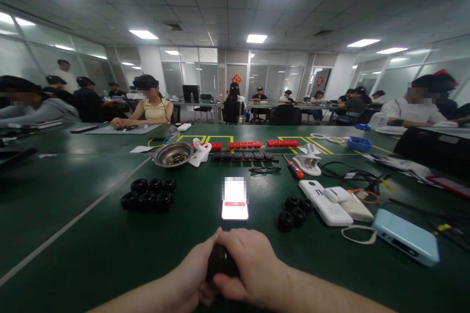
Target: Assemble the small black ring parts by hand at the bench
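In front of me, close to the near table edge, my left hand (193, 266) and my right hand (255, 257) close together around a black rounded piece (221, 263). It looks like one of the black toy wheels, though fingers cover much of it. Further off to the left, a group of several black toy wheels (147, 195) stands in two rows. A smaller cluster of black wheels (293, 212) sits to the right. Beyond my hands lies a phone (235, 211) with its screen lit.
A metal bowl (173, 155) holds small parts. Red strips (245, 145) and a black strip (245, 157) lie ahead. A screwdriver (294, 169), white power bank (325, 203), light blue box (406, 237) and cables are on the right. Other people sit around the tables.
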A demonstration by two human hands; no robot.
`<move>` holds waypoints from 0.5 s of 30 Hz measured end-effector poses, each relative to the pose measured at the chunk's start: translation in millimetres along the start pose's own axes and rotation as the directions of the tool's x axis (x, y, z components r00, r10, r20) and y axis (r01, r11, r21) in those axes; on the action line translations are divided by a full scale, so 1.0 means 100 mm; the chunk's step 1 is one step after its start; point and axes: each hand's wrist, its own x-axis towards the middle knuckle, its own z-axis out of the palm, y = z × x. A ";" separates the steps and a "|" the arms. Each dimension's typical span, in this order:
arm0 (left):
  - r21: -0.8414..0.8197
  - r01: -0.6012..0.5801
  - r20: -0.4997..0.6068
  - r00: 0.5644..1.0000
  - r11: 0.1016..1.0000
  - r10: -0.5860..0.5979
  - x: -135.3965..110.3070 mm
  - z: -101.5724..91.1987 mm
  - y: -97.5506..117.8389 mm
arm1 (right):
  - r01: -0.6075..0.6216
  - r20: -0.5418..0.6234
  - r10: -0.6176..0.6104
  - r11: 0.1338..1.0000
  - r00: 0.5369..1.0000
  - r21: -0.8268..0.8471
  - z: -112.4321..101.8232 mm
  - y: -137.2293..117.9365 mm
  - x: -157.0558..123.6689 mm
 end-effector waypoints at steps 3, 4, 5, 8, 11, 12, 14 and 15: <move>0.296 -0.597 -0.002 0.780 0.745 0.626 0.07 -0.11 -0.01 | -0.349 0.053 0.372 0.798 0.927 0.492 0.10 0.03 0.02; 0.433 -0.693 0.079 0.666 0.576 0.742 0.09 -0.14 -0.02 | -0.453 0.162 0.460 0.642 0.873 0.618 0.16 0.04 0.03; 0.537 -0.720 0.144 0.591 0.439 0.794 0.11 -0.18 -0.03 | -0.530 0.273 0.503 0.489 0.820 0.693 0.22 0.04 0.04; 0.651 -0.703 0.225 0.538 0.286 0.812 0.13 -0.23 -0.05 | -0.545 0.301 0.555 0.347 0.775 0.763 0.35 0.03 0.05; 0.616 -0.701 0.166 0.562 0.359 0.810 0.12 -0.18 -0.02 | -0.375 -0.009 0.504 0.654 0.863 0.657 0.34 0.04 0.06; 0.580 -0.698 0.107 0.577 0.421 0.810 0.12 -0.15 0.00 | -0.323 -0.085 0.431 0.779 0.898 0.538 0.31 0.06 0.07; 0.442 -0.634 -0.061 0.684 0.634 0.727 0.14 -0.07 0.03 | -0.203 -0.117 0.230 0.958 0.966 0.205 0.22 0.10 0.10; 0.336 -0.543 -0.140 0.779 0.769 0.611 0.15 -0.04 0.03 | -0.124 -0.094 0.128 0.991 0.987 0.049 0.18 0.12 0.12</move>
